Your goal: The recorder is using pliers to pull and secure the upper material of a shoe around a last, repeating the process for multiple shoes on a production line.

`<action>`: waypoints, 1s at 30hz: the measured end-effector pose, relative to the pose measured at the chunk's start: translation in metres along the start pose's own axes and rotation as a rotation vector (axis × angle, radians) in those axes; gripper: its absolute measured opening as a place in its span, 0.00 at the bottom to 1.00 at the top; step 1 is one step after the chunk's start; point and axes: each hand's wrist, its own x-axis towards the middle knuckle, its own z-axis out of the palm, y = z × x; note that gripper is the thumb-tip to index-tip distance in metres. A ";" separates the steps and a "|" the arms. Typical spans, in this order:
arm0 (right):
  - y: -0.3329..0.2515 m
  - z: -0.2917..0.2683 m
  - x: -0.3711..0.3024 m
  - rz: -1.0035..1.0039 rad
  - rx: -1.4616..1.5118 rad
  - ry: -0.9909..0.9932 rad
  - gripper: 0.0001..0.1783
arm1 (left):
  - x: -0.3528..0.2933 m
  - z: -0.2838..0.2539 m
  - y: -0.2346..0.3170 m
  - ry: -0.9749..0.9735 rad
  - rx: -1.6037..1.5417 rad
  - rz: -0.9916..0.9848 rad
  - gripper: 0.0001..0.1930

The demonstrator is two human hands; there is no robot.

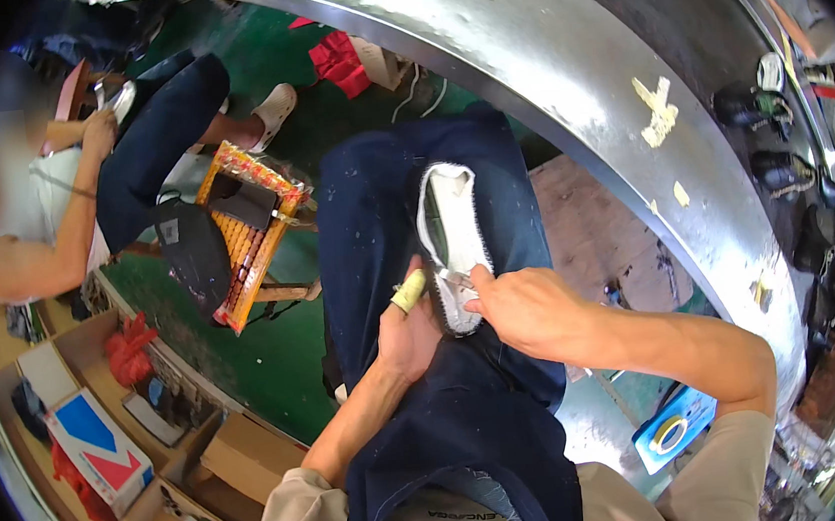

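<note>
- White shoe upper (448, 247) lies sole-side down on the person's lap, over a dark blue apron (418, 260), just beyond both hands
- Left hand (407, 337) closed around the near end of the upper from the left; thumb wears a yellowish tape wrap (408, 291) and presses the edge
- Right hand (528, 310) comes in from the right, fingers curled, thumb and forefinger pinching a thin strip or lace end at the near rim of the upper; what exactly is pinched is too small to tell
- Step in hand, as judged: hand-working the near edge of the upper, one hand steadying, the other pulling or threading
- Next move likely calls for a firm hold by the left hand while the right draws its pinch along the rim without slipping off
- Beyond the right hand: curved steel conveyor rim (559, 56) with dark shoes (781, 170) riding it
- Left of the left hand: orange wooden stool (252, 231), and a seated co-worker (79, 193) further off
- Near the right elbow: a roll of tape on a blue tray (673, 429)
</note>
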 end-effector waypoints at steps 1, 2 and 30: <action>0.001 0.016 0.003 -0.005 0.018 0.022 0.15 | 0.004 -0.011 -0.001 0.022 0.043 -0.068 0.32; 0.005 0.028 0.005 0.004 0.030 0.021 0.15 | 0.007 -0.013 0.001 0.027 0.048 -0.081 0.32; 0.017 0.009 -0.033 0.059 -0.277 0.282 0.08 | -0.029 0.019 0.005 -0.089 1.412 0.249 0.47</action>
